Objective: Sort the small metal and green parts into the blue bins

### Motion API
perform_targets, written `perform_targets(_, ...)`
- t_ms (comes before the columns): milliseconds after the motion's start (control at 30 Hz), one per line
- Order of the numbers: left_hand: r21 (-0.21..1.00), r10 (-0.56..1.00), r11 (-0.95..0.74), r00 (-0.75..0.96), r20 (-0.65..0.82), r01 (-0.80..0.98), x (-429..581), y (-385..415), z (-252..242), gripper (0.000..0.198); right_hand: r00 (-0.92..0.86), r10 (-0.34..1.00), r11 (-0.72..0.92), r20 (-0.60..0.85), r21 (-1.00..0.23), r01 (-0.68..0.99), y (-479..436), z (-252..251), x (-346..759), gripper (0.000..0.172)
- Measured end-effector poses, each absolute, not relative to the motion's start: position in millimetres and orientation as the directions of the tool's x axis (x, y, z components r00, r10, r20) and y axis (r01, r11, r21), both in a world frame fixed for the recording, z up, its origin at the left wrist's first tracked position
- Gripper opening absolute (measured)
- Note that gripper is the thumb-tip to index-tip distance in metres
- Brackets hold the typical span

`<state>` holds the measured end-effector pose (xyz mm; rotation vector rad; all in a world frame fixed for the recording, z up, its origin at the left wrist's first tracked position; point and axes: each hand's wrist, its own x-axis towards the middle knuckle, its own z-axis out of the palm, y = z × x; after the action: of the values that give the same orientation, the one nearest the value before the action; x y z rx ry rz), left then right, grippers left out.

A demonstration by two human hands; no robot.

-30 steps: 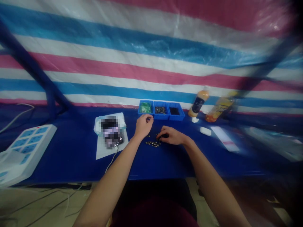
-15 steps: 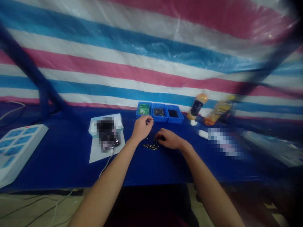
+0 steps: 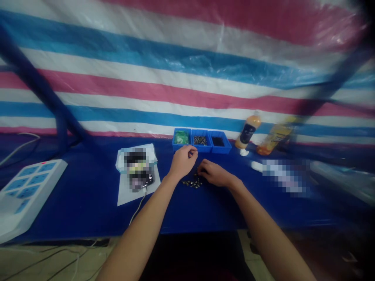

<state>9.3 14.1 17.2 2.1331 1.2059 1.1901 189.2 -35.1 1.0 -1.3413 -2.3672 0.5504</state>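
My left hand [image 3: 184, 160] hovers just in front of the blue bins with thumb and fingers pinched together; whatever may be between them is too small to make out. My right hand [image 3: 216, 174] is lower and to the right, its fingertips closed at the upper right edge of a small pile of shiny metal pieces [image 3: 191, 184]. What these fingers hold, if anything, is hidden. Behind the hands stand three blue bins in a row: the left bin [image 3: 175, 147] with green packets, the middle bin [image 3: 202, 149] with small metal parts, the right bin [image 3: 222, 150] with dark pieces.
Left of my arms, a phone [image 3: 148, 180] with a cable lies on white paper [image 3: 124, 197]. A large power strip [image 3: 52, 175] sits at the far left. Two drink bottles [image 3: 248, 129] stand at the back right, near crumpled tissue [image 3: 244, 152]. Striped sheeting [image 3: 187, 93] hangs behind the blue table [image 3: 199, 218].
The whole view has shifted slightly, so everything appears a little further right. My right fingertips have moved slightly up from the pile; my left hand keeps its pinch near the bins.
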Motion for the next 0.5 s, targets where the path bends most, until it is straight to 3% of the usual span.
perform_targets(233,0.680,0.828,-0.559,0.274,0.490,0.475,8.4,14.7,14.1,0.015,-0.520,0.834,0.521,0.182,-0.569,0.636,-38.8,8.7,189.3,0.013)
perform_targets(500,0.669,0.823,-0.568,0.307,0.479,0.479,8.2,14.6,11.8,0.014,-0.562,0.813,0.547,0.156,-0.539,0.641,-35.4,4.1,190.1,0.017)
